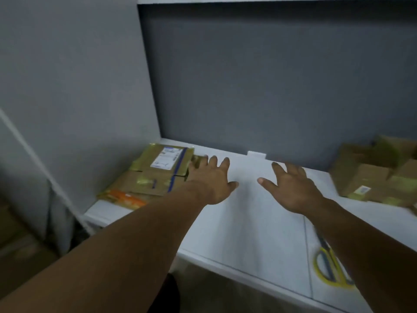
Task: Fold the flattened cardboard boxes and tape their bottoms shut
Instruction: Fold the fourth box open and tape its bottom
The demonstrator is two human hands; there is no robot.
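Left forearm (112,245): stretched from the lower left corner up over the table's front edge, bare.
Right forearm (372,240): brought in from the lower right, laid across part of the scissors.
Scissors (327,250): yellow-handled, laid flat on the table near its front right, blades pointed away; partly hidden by the right forearm.
Table (248,233): white, with a seam seen running front to back on the right.
Right hand (293,188): held palm down above the table's middle, fingers straight and spread wide, nothing grasped.
Left hand (212,179): held palm down, fingers straight and spread, nothing grasped; the fingertips are placed at the right edge of the flattened stack, and contact cannot be told through the blur.
Flattened cardboard boxes (158,175): stacked flat at the table's back left corner, a white label and blue tape seen on the top one, an orange patch on the lowest.
Folded boxes (372,175): brown, grouped at the table's back right, well apart from both hands.
White bracket (256,154): fixed at the table's back edge, between the two hands.
Grey partition (248,86): set upright behind the table.
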